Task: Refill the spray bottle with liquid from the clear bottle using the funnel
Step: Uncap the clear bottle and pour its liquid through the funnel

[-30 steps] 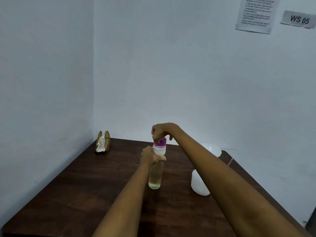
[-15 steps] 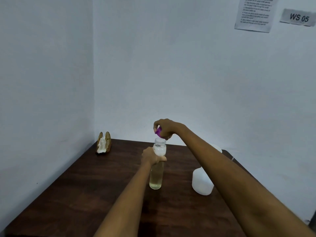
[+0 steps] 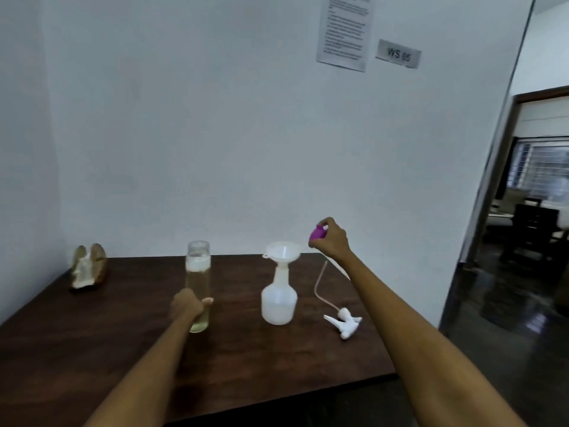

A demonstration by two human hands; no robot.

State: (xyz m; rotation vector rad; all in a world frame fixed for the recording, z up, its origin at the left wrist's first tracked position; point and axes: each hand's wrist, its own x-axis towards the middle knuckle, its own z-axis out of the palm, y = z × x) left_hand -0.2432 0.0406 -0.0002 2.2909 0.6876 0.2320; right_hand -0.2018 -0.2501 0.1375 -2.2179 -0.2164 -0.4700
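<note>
We are gripping the lower part of the clear bottle [image 3: 198,285] with our left hand [image 3: 187,306], fingers curling round it while it is standing upright on the table [image 3: 92,349]. Our right hand [image 3: 331,240] is pinching the purple cap [image 3: 318,233] up in the air, to the right of the funnel [image 3: 282,252] and above the far edge of the table. The clear bottle's mouth is standing open, with pale yellowish liquid filling most of it and foam sitting on top. Just to its right the spray bottle [image 3: 278,298] is waiting with the funnel already seated in its neck, and it is looking empty or nearly so. The spray head [image 3: 343,322], with its tube, is lying on the table further right. So we are judging the preparation done: both bottles opened, funnel placed. Setting the cap down, pouring, removing the funnel and screwing the spray head back are all remaining.
</note>
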